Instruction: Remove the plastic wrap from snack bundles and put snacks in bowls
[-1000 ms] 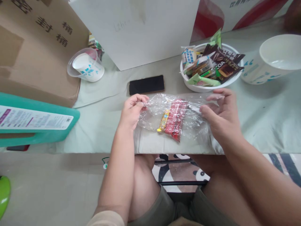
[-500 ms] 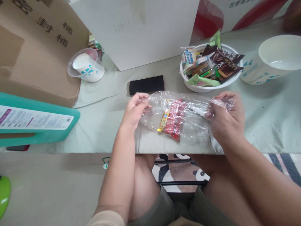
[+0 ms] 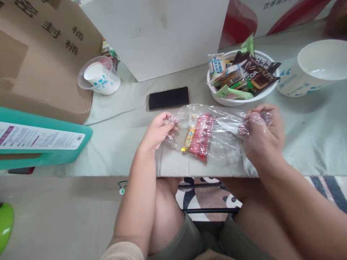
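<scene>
A clear plastic bag (image 3: pixel 226 144) is stretched between my two hands, low over the table near its front edge. Inside it lie a red snack packet (image 3: pixel 200 139) and, against its left side, a narrow yellow packet (image 3: pixel 189 139). My left hand (image 3: pixel 161 130) pinches the bag's left end between thumb and fingers. At the opposite end, my right hand (image 3: pixel 262 131) is closed around the bunched plastic. Behind the bag a white bowl (image 3: pixel 241 101) holds several wrapped snacks (image 3: pixel 253 74).
A black phone (image 3: pixel 168 98) lies behind my left hand. Paper cups (image 3: pixel 104 81) stand at left, a large white paper bucket (image 3: pixel 300 79) at right. A cardboard box (image 3: pixel 48 72), a teal container (image 3: pixel 81 126) and a white box (image 3: pixel 173 39) border the table.
My left hand has shifted slightly right and down, its fingers now gathering the bag's left end. The right hand moved very slightly right; the packets stay nearly in place.
</scene>
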`<move>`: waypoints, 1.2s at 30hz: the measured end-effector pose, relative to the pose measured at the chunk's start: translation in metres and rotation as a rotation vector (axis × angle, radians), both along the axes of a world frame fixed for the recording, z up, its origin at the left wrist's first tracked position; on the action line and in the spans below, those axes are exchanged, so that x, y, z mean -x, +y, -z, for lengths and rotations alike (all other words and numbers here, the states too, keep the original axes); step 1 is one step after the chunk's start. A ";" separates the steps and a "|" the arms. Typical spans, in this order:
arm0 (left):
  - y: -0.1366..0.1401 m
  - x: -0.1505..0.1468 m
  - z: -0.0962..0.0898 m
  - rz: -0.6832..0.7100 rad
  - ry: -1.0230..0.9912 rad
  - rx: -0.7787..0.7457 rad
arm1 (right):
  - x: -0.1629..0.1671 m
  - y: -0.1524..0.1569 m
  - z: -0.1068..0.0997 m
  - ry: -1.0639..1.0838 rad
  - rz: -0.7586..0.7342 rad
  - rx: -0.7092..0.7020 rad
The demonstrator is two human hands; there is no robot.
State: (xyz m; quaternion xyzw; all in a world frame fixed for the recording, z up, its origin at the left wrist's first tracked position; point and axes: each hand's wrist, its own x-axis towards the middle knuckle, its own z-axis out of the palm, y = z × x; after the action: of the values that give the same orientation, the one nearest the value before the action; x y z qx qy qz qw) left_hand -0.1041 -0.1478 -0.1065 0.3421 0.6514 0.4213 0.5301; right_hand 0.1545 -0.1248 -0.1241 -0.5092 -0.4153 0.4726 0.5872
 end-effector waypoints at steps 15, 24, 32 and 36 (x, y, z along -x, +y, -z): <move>0.004 0.002 0.004 -0.119 0.252 -0.025 | 0.002 -0.003 -0.001 -0.105 0.028 0.002; 0.005 0.000 -0.003 -0.128 0.074 -0.116 | -0.002 -0.002 0.003 -0.036 -0.063 0.037; 0.004 0.004 -0.005 -0.194 -0.077 -0.194 | 0.001 -0.004 -0.008 -0.014 -0.157 0.161; 0.005 0.003 -0.007 -0.225 -0.121 -0.190 | 0.003 -0.003 -0.015 -0.020 -0.162 0.182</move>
State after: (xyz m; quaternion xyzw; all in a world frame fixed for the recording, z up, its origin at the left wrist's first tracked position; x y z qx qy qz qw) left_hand -0.1073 -0.1427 -0.0992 0.2896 0.6099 0.5575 0.4831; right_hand 0.1518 -0.1281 -0.1094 -0.5298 -0.4163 0.5491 0.4945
